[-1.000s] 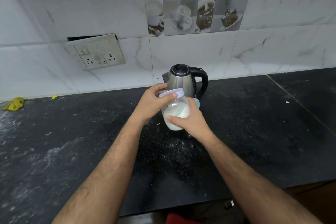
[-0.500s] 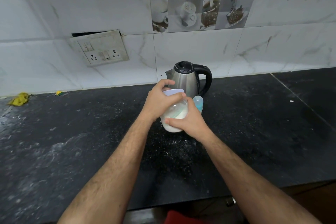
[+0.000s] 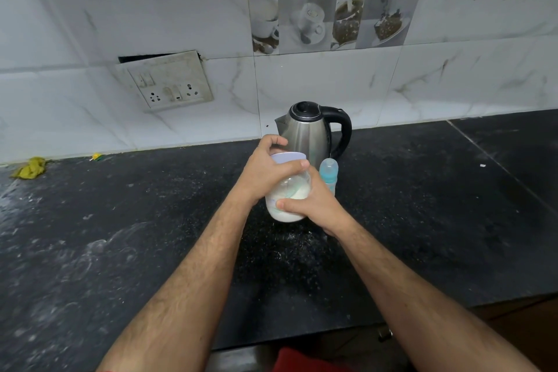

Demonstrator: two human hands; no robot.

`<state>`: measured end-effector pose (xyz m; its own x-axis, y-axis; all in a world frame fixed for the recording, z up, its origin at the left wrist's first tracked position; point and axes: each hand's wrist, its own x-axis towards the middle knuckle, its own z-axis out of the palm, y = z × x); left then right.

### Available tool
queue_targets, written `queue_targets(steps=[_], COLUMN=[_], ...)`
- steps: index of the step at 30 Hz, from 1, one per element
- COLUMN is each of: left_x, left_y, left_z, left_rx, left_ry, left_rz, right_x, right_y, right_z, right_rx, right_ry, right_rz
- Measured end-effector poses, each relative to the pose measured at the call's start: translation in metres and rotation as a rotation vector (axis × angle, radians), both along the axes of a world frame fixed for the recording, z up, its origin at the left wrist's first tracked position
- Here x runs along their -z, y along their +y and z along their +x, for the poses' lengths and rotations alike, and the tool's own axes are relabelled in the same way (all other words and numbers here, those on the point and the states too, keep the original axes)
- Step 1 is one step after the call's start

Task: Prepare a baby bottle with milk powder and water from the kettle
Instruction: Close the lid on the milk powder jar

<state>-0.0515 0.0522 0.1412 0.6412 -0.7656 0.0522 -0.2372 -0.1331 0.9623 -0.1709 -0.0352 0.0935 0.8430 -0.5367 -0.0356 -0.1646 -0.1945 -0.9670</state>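
Note:
A clear jar of white milk powder [image 3: 288, 199] stands on the black counter [image 3: 120, 235] in the middle of the view. My right hand [image 3: 314, 205] wraps around its body. My left hand [image 3: 265, 166] grips its pale lilac lid [image 3: 288, 158] from above. Just behind the jar to the right stands a small blue baby bottle [image 3: 329, 174], partly hidden by my right hand. A steel kettle [image 3: 308, 133] with a black lid and handle stands behind both, against the wall.
White powder is scattered on the counter in front of the jar. A yellow rag [image 3: 30, 167] lies at the far left by the wall. A switch and socket plate [image 3: 166, 84] hangs on the tiled wall. The counter's front edge runs near my elbows.
The jar went from slightly tilted to upright and lower, near the counter. My left hand closed further over the lid. The baby bottle has come into view behind my right hand.

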Motion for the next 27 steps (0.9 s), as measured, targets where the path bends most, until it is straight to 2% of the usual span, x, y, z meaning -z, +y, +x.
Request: queue_targets(steps=[3,6,11,15,23,27], left_x=[0.004,0.017,0.049,0.076,0.104,0.11], left_y=[0.003,0.009,0.03,0.04,0.031,0.015], left_z=[0.002,0.007,0.003,0.003,0.025,0.045], left_rx=[0.046,-0.046,0.04,0.015,0.035,0.022], left_ry=[0.142,0.268,0.314,0.334,0.38,0.381], left_rz=[-0.064,-0.108,0.048,0.046,0.052,0.07], right_x=[0.006,0.012,0.027,0.051,0.077,0.086], right_y=[-0.004,-0.008,-0.015,-0.016,-0.028,-0.043], right_z=[-0.001,0.0,0.002,0.001,0.022,0.044], right_rx=[-0.017,-0.024,-0.024,-0.038,-0.027,0.006], right_ry=[0.015,0.031,0.082,0.138,0.238,0.228], right_rz=[0.001,-0.031,-0.044,-0.048,-0.206,-0.157])
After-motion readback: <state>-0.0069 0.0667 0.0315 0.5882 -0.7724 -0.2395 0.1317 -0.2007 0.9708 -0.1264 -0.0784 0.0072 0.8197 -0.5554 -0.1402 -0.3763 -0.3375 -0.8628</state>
